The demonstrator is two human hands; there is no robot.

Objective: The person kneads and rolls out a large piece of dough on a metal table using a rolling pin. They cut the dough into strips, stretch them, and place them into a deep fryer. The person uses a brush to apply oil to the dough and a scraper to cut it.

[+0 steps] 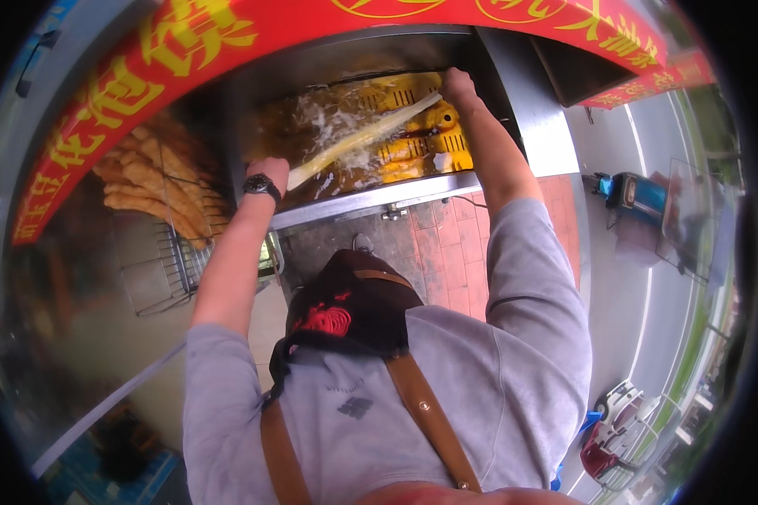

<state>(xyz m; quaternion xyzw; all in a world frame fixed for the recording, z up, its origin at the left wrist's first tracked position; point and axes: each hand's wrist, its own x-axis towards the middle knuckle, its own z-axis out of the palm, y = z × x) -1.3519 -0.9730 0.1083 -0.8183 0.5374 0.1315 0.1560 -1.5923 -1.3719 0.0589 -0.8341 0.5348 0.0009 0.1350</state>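
A long pale strip of raw dough (363, 134) stretches slantwise between my two hands. My left hand (269, 173), with a dark watch on its wrist, is closed on the lower left end. At the upper right end, my right hand (458, 86) grips the dough near the far corner of the fryer. Beneath the strip lies a rectangular vat of bubbling oil (290, 126). Yellow-looking slotted plates (410, 149) show through the oil on the right. My fingertips are hidden by the backs of my hands.
Fried dough sticks (158, 183) are piled on a wire rack (180, 262) left of the vat. The fryer's metal front edge (372, 201) has a valve (394, 213) below it. A red banner (290, 31) with writing curves above. Vehicles stand by the road at right.
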